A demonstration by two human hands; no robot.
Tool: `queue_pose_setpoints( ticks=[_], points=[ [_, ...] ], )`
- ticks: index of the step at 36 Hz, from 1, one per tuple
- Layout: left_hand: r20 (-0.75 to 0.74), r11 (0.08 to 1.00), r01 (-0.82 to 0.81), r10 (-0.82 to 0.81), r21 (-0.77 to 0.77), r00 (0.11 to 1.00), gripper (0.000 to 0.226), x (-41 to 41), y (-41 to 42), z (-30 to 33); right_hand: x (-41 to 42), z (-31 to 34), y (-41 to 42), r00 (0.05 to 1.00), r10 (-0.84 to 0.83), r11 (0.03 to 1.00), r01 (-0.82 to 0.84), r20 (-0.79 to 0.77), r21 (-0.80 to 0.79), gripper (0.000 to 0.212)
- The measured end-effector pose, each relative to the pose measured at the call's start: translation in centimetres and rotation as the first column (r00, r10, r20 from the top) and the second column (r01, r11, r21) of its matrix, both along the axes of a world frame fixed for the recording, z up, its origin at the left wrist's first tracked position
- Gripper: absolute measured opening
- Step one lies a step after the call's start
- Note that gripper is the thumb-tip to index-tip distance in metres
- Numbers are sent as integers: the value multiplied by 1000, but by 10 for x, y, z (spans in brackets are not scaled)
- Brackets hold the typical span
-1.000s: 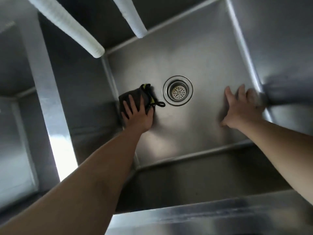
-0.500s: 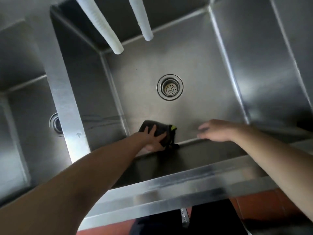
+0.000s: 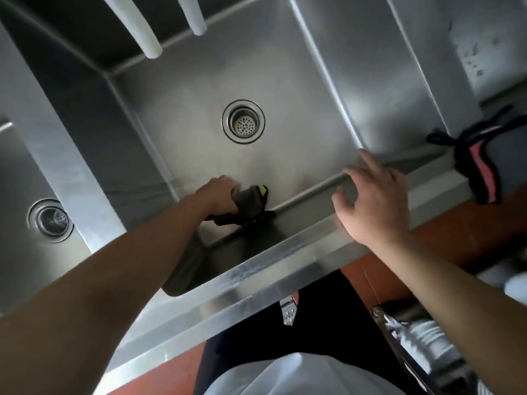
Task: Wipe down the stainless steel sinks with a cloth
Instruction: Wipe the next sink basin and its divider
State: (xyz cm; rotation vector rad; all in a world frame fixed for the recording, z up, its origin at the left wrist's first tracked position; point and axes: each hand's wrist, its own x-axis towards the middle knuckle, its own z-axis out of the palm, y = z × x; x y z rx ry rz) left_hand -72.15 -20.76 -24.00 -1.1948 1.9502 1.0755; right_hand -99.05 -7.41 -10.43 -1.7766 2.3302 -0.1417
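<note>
- Head view: left hand (image 3: 221, 195) grips a dark cloth (image 3: 251, 205) with a yellow-green tag, fingers curled round it, at the near wall of the main sink (image 3: 285, 81), 6 o'clock from the drain (image 3: 243, 121).
- Right hand (image 3: 373, 201), fingers spread and holding nothing, is over the sink's front rim at 4 o'clock from the drain.
- A black-and-pink cloth (image 3: 482, 169) hangs over the rim at 3 o'clock.
- Two white hoses (image 3: 145, 35) hang at 11 o'clock; a second sink (image 3: 17, 223) lies at 9 o'clock.
</note>
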Motion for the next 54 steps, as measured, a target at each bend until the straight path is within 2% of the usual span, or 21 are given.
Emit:
queue_pose_setpoints(
  ticks=[2, 6, 8, 11, 15, 17, 19, 21, 23, 26, 28, 30, 36, 41, 44, 47, 54],
  points=[
    [31, 997, -1, -1, 79, 1000, 36, -6, 3, 4, 0, 1, 3, 1000, -13, 999, 13, 8, -50, 28],
    [104, 960, -170, 150, 223, 983, 51, -15, 2, 10, 2, 4, 4, 1000, -27, 998, 28, 15, -59, 27],
    [126, 945, -187, 159, 269, 979, 46, -20, 2, 12, 3, 6, 4, 1000, -23, 998, 24, 16, -50, 28],
    [139, 944, -225, 196, 240, 971, 30, -25, -1, 12, 4, 8, 5, 1000, -8, 998, 9, 20, -57, 24],
    [-5, 873, -395, 414, 285, 910, 27, -41, -13, 20, 3, 10, 4, 1000, 6, 999, -5, 22, -41, 22],
    [-139, 862, -458, 492, 217, 860, 25, -55, -16, 27, 3, 10, 4, 1000, 6, 999, -4, 22, -54, 21],
    [-239, 839, -530, 543, 120, 805, 43, -72, -13, 28, 3, 11, 5, 1000, 4, 998, -2, 23, -67, 21],
    [-269, 814, -576, 572, 73, 775, 60, -89, -6, 28, 4, 12, 5, 1000, 10, 998, -8, 22, -63, 21],
    [-250, 857, -510, 510, 70, 823, 61, -104, 5, 23, 3, 13, 6, 999, 17, 998, -16, 27, -58, 26],
    [-184, 941, -289, 320, 177, 929, 48, -123, 26, 10, 1, 12, 7, 999, 25, 998, -23, 28, -59, 44],
    [-155, 949, -155, 203, 273, 967, 38, -135, 38, 4, 0, 9, 6, 999, 30, 997, -28, 24, -73, 51],
    [-132, 932, -101, 155, 349, 979, 34, -142, 41, 3, -2, 6, 5, 999, 42, 996, -42, -1, -84, 52],
    [-109, 907, -77, 134, 414, 985, 39, -138, 31, 22, -3, 1, 6, 994, 65, 996, -71, -92, -55, 51],
    [-99, 872, -189, 259, 452, 961, 36, -121, 30, 43, -2, -1, 3, 995, 34, 997, -39, -90, -60, 51],
    [-80, 861, -210, 277, 464, 958, 32, -109, 32, 57, -2, 0, 3, 995, 34, 998, -39, -95, -50, 49],
    [-67, 839, -250, 320, 482, 945, 30, -99, 32, 73, -3, 2, 3, 995, 27, 1000, -28, -98, -13, 49],
    [-118, 825, -222, 326, 519, 938, 36, -47, 32, 135, -2, 8, 0, 994, 22, 994, -10, -104, 108, 52]
  ],
)
